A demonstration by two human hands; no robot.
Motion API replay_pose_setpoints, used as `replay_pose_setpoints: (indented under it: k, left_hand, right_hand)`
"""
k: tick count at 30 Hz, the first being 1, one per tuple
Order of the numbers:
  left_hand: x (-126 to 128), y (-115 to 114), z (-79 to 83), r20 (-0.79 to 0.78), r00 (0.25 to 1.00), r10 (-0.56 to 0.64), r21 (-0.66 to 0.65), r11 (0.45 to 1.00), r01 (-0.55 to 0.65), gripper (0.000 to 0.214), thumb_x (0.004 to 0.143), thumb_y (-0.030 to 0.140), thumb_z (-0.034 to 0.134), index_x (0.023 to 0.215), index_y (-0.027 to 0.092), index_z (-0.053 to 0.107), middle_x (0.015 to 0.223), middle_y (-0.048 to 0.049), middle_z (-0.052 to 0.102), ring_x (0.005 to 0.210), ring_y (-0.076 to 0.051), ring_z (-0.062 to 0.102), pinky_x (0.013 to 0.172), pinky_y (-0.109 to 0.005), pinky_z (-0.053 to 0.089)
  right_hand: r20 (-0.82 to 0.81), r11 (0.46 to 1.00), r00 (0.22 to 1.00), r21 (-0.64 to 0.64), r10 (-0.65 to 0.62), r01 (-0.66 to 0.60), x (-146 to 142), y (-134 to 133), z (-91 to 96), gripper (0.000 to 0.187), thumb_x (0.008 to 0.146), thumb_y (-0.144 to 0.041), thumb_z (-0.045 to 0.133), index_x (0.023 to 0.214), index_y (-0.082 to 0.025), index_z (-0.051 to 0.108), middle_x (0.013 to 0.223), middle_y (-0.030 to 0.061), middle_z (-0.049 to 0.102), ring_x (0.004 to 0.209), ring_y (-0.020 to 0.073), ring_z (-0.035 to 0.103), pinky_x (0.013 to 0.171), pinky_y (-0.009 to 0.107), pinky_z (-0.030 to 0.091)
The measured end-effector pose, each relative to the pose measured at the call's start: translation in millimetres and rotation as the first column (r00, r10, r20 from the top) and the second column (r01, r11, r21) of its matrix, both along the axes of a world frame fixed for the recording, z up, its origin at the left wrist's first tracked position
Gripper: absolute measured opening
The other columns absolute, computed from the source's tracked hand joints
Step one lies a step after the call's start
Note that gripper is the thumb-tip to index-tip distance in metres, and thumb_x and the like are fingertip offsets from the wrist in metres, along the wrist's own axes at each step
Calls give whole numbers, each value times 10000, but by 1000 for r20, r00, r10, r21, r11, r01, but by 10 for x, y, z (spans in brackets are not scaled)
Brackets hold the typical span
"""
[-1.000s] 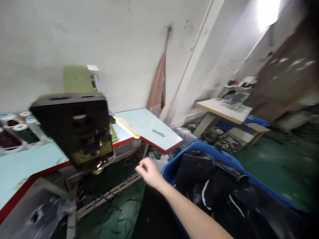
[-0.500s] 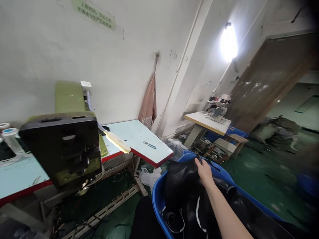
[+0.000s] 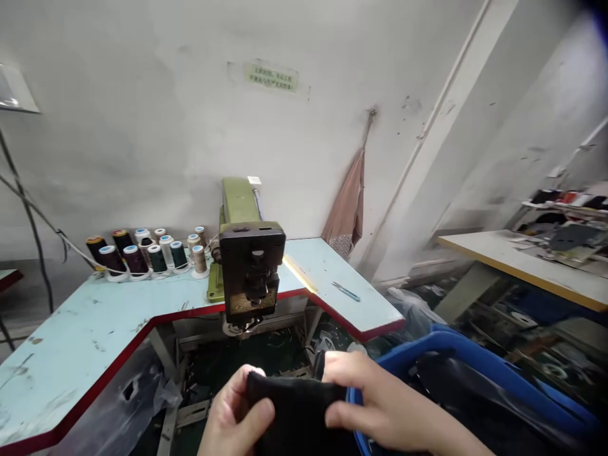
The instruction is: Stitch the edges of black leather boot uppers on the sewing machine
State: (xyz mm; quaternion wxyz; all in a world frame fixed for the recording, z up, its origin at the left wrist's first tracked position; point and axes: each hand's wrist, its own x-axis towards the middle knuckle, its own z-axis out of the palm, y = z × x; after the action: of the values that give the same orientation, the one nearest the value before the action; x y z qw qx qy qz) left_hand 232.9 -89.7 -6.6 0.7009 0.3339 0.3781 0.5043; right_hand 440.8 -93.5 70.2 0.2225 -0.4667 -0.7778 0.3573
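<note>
A black leather-like piece [image 3: 299, 411] is stretched between my two hands at the bottom of the view. My left hand [image 3: 237, 411] pinches its left edge, thumb in front. At the upper right edge, my right hand [image 3: 365, 399] grips the same piece between thumb and fingers. Beyond them stands a green sewing machine [image 3: 251, 266] with a dark head, apart from the piece. To the right, a blue tub [image 3: 446, 345] holds more black material [image 3: 465, 392]. The lower part of the held piece runs out of view.
Several thread spools [image 3: 156, 256] stand on the pale blue table [image 3: 104, 316] with a red edge. Thread snips [image 3: 346, 291] lie on its right wing, near a lit lamp [image 3: 300, 273]. A brown cloth [image 3: 346, 209] hangs on the wall. Another worktable [image 3: 522, 259] stands at right.
The view has swung left toward the sewing machine. My right hand has come from the tub with a black piece, and my left hand has come into view, gripping it too.
</note>
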Motion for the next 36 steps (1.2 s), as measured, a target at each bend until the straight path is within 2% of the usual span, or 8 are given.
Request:
replay_pose_setpoints:
  k: [2,6,8,11,14,19,27,36]
  left_hand:
    - [-35,92,10,-14,994,109,-16,994,-109,447,546,525,853,704,178,620,640,9,568,614,-144,544,596,-250,440]
    - [-106,254,-69,-120,954,273,8,962,-274,449,513,409,895,788,177,625,736,1,637,742,-176,604,698,-258,483]
    - [-122,329,-95,-133,946,296,-6,954,-299,444,529,402,888,801,173,622,738,4,634,737,-168,603,698,-251,483]
    - [-120,424,-97,-161,937,311,4,949,-315,413,624,493,815,773,155,630,693,1,608,649,-139,556,624,-239,455]
    - [-87,487,-96,-248,897,366,91,931,-355,431,639,537,787,737,142,644,690,-25,628,665,-156,551,630,-252,450]
    - [-23,531,-107,-348,807,477,187,879,-439,435,619,560,785,679,152,647,626,-13,618,628,-158,534,612,-252,434]
    - [-116,564,-132,-384,814,437,182,900,-397,414,659,555,760,693,164,628,659,-8,603,654,-158,528,616,-247,440]
    - [-348,584,-224,-329,788,521,150,852,-501,435,552,530,835,727,171,661,704,-2,611,692,-156,549,625,-227,480]
  right_hand:
    - [-106,994,992,-85,-75,66,61,199,-267,187,836,-367,643,738,-219,704,757,32,633,724,191,565,696,299,432]
    - [-361,974,917,-201,-172,104,-20,480,-704,238,788,-416,661,875,-201,710,856,43,649,836,226,579,777,329,442]
    - [-401,961,886,-235,-231,144,-104,574,-829,268,729,-435,709,817,-182,708,806,36,620,792,217,557,743,325,433]
    - [-441,929,828,-287,-346,235,-172,703,-930,289,692,-437,738,655,-164,651,693,5,532,683,173,492,648,294,398]
    - [-485,925,793,-281,-368,257,-157,813,-966,291,681,-406,743,596,-163,607,696,-5,484,696,168,467,652,289,386]
    - [-483,933,800,-238,-356,271,-112,902,-925,237,672,-370,734,600,-176,619,705,2,475,754,196,470,698,313,399]
    - [-434,937,832,-189,-347,293,-143,984,-842,209,670,-361,756,629,-188,647,722,7,539,774,205,505,743,318,398]
    - [-471,966,844,-82,-256,247,-332,1032,-890,205,704,-380,745,670,-191,671,730,2,566,744,186,514,726,324,390]
